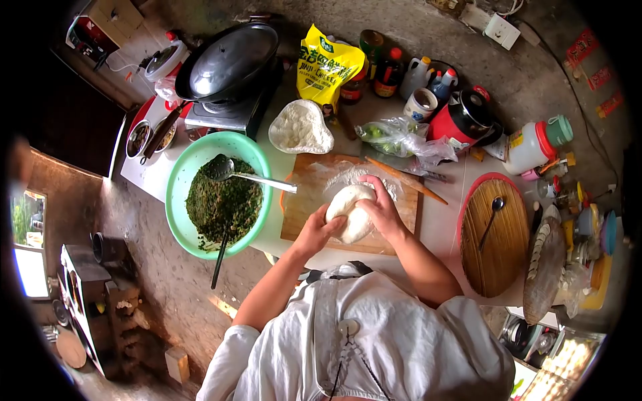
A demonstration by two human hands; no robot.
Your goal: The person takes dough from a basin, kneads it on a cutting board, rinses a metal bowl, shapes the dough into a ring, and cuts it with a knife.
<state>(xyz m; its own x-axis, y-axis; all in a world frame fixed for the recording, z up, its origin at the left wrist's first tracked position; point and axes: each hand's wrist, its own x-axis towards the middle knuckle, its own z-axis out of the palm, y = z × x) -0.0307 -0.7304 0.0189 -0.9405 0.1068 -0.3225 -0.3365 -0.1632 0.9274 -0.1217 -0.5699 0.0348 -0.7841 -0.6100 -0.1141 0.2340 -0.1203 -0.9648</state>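
Dough [351, 215] sits over the wooden board [301, 217], clasped between left hand [321, 230] at 8 o'clock and right hand [382, 208] at 2 o'clock; rolling pin [406, 180] lies beyond at 2 o'clock, green bowl [176, 207] of chopped greens [210, 204] at 9 o'clock

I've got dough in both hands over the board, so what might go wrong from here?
The metal spoon's handle pokes from the green bowl toward the board; the left hand, on the dough, might catch it. The rolling pin lies slantwise, one end past the board, so the right hand could nudge it rolling. The bowl also seems to overhang the table's edge, so a bump may tip it.
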